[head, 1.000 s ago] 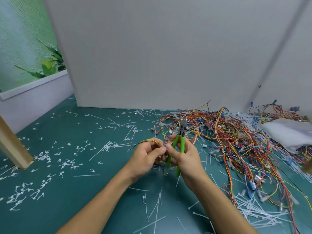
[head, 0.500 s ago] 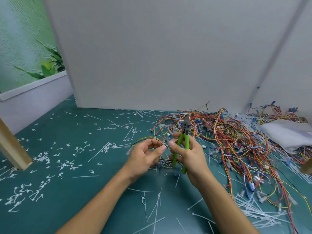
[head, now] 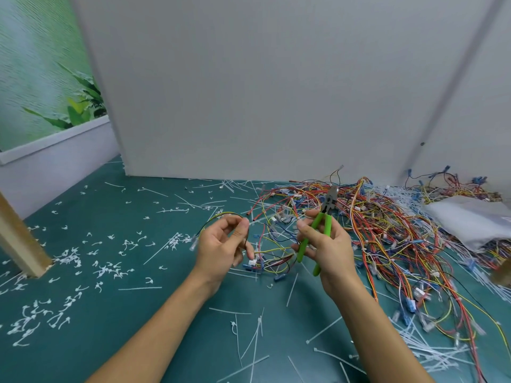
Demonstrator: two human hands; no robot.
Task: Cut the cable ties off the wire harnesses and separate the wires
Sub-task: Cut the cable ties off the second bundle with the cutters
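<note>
Both busy: left hand point(head: 221, 246) pinches wires point(head: 221, 214), right hand point(head: 327, 248) grips cutters point(head: 328, 226).

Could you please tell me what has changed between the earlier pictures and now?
The left hand and right hand, close together a second ago, have drawn apart. The left carried its pinched wire leftward, and the right took the green-handled cutters rightward. Both keep their grip. The wire pile and the cut ties on the table stayed put.
</note>
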